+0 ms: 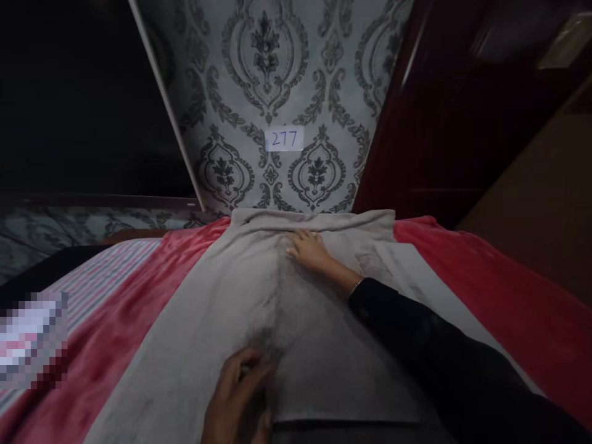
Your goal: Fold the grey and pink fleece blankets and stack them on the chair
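Note:
A large light-grey cloth [208,296] is spread before me, with a rolled or bunched fold along its far edge. A darker grey piece of fabric [319,345] covers its middle; whether it is a separate layer I cannot tell. Near that far fold, my right hand [309,250] rests flat on the fabric with fingers stretched out. Close to me at the bottom, my left hand [240,394] is curled, thumb and fingers drawn together over the cloth by a dark rumpled patch. What lies inside those fingers is hidden and a little blurred.
Red plush fabric [462,271] shows on both sides under the cloth. Striped fabric [115,265] lies at the left. Beyond stand a patterned wall with a paper label [284,139] reading 277, a black screen [83,98] and a dark red panel [444,111].

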`<action>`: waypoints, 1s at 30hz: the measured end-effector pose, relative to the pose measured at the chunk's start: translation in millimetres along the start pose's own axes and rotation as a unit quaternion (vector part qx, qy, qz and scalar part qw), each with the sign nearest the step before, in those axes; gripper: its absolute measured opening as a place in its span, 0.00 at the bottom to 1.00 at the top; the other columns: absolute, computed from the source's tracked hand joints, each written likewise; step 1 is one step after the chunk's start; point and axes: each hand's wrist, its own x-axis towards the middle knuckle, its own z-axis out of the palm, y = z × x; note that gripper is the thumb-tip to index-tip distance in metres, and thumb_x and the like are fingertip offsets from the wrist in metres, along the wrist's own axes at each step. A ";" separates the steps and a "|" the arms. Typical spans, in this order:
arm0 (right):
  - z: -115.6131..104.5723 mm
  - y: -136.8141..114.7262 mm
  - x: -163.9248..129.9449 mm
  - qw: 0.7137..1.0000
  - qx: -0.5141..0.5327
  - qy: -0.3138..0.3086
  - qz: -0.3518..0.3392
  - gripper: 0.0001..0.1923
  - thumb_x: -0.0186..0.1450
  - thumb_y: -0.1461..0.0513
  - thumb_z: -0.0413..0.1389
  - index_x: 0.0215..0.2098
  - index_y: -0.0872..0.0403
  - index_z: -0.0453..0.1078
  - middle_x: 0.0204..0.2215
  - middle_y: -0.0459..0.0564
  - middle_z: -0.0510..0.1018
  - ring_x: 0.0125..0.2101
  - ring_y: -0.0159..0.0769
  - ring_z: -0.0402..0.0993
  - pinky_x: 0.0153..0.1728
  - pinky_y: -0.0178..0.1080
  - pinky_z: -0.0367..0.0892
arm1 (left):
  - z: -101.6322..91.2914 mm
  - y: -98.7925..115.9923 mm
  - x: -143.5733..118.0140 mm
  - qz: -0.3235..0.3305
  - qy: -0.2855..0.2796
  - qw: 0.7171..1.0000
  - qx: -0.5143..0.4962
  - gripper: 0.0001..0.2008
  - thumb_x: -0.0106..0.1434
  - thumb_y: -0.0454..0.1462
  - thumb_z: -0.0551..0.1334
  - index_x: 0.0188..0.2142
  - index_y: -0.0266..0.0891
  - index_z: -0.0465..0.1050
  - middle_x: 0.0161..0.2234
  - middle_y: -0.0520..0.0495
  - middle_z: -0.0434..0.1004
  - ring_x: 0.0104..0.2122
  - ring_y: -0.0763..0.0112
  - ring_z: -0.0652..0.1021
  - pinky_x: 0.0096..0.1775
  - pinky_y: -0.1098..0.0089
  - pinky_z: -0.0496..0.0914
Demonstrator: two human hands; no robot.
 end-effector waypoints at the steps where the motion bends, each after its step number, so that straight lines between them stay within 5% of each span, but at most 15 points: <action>1: -2.3 1.6 -11.2 1.000 -0.015 -0.003 -0.007 0.31 0.72 0.51 0.50 0.72 0.44 0.55 0.72 0.54 0.54 0.70 0.54 0.46 0.66 0.63 0.43 | -0.9 5.7 11.5 0.037 0.004 0.999 0.022 0.20 0.66 0.37 0.55 0.55 0.47 0.77 0.57 0.42 0.75 0.57 0.56 0.75 0.56 0.57 0.72; 5: -3.3 28.4 -41.8 0.997 -0.071 -0.004 0.039 0.32 0.73 0.48 0.47 0.73 0.45 0.52 0.74 0.54 0.48 0.72 0.54 0.37 0.66 0.65 0.38 | 19.5 29.3 52.7 0.148 -0.106 0.976 0.121 0.31 0.64 0.37 0.61 0.67 0.49 0.64 0.70 0.42 0.58 0.69 0.48 0.59 0.66 0.41 0.55; 9: 0.2 62.9 -51.0 0.984 -0.069 -0.013 0.165 0.34 0.74 0.46 0.41 0.73 0.50 0.51 0.73 0.57 0.48 0.72 0.52 0.41 0.67 0.61 0.42 | 47.1 26.9 61.3 0.135 -0.223 0.949 0.177 0.37 0.62 0.43 0.66 0.69 0.54 0.59 0.74 0.42 0.46 0.71 0.38 0.50 0.63 0.28 0.49; 17: -18.6 91.1 -75.9 0.978 -0.061 -0.049 0.192 0.33 0.75 0.49 0.39 0.74 0.53 0.47 0.75 0.55 0.41 0.73 0.48 0.36 0.69 0.58 0.38 | 50.7 12.2 53.8 0.158 -0.208 0.935 0.239 0.33 0.67 0.46 0.62 0.69 0.54 0.58 0.74 0.42 0.45 0.71 0.41 0.50 0.64 0.32 0.51; 25: -44.6 128.7 -198.0 0.971 -0.053 -0.062 0.226 0.32 0.74 0.50 0.41 0.74 0.47 0.48 0.74 0.49 0.46 0.72 0.48 0.42 0.68 0.57 0.45 | 43.7 25.1 69.4 0.138 -0.274 0.918 0.252 0.32 0.68 0.50 0.59 0.70 0.48 0.59 0.73 0.38 0.47 0.71 0.37 0.50 0.64 0.31 0.49; 30: -54.1 166.6 -280.5 0.919 0.061 0.089 0.380 0.31 0.68 0.53 0.54 0.68 0.53 0.63 0.71 0.57 0.57 0.70 0.51 0.49 0.67 0.54 0.48 | 39.0 70.1 99.2 0.166 -0.349 0.897 0.215 0.27 0.72 0.46 0.54 0.68 0.46 0.62 0.69 0.40 0.61 0.69 0.47 0.60 0.66 0.39 0.50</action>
